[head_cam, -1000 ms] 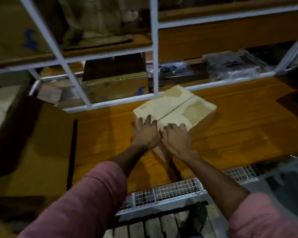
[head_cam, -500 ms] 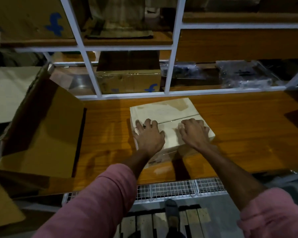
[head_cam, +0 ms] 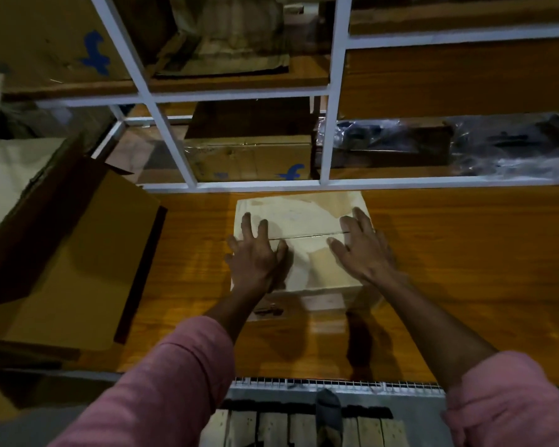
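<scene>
A pale cardboard box (head_cam: 304,221) with its two top flaps closed along a centre seam sits on the orange wooden shelf (head_cam: 449,269), close to the white rack frame. My left hand (head_cam: 255,256) lies flat on the box's left part with fingers spread. My right hand (head_cam: 360,250) lies flat on the right part, fingers straight and reaching toward the far right corner. Both hands press on the lid and hold nothing.
A large open brown carton (head_cam: 71,253) stands at the left on the shelf. Behind the white frame (head_cam: 331,91) sit a taped box with a blue logo (head_cam: 252,156) and plastic-wrapped packs (head_cam: 513,146). A wire grid edge (head_cam: 336,383) and a wooden pallet (head_cam: 304,427) lie below.
The box has turned square to the rack and slid toward the back. My hands have spread apart from the near corner to the lid's left and right parts.
</scene>
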A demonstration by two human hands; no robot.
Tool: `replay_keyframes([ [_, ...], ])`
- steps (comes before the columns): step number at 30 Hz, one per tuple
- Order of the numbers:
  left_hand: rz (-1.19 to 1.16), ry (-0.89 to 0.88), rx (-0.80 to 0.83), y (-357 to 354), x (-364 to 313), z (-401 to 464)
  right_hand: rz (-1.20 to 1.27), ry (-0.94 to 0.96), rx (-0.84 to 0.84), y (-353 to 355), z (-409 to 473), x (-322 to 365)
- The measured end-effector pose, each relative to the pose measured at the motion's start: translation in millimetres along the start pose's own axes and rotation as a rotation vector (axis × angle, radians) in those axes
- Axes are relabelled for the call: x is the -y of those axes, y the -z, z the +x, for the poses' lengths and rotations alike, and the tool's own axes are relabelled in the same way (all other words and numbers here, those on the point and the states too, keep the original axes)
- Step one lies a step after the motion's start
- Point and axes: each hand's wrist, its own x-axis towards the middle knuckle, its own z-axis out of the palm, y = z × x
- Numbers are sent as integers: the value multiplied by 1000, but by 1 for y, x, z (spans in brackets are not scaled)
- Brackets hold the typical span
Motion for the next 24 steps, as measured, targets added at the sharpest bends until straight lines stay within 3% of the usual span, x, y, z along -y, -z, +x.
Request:
replay_keyframes([
  [4, -109, -21, -56, 8, 4, 2, 117, 17, -65, 4, -9, 1],
  [8, -218, -106, -219, 26, 11, -9, 254, 180, -304, 6, -27, 8],
  [11, -301, -191, -259, 39, 26, -23, 281, 238, -386, 1, -42, 18],
  [17, -191, -352, -193, 50, 70, -61, 68, 122, -389, -25, -98, 30],
  [24, -34, -384, -150, 71, 77, -84, -97, -28, -397, -13, -148, 49],
])
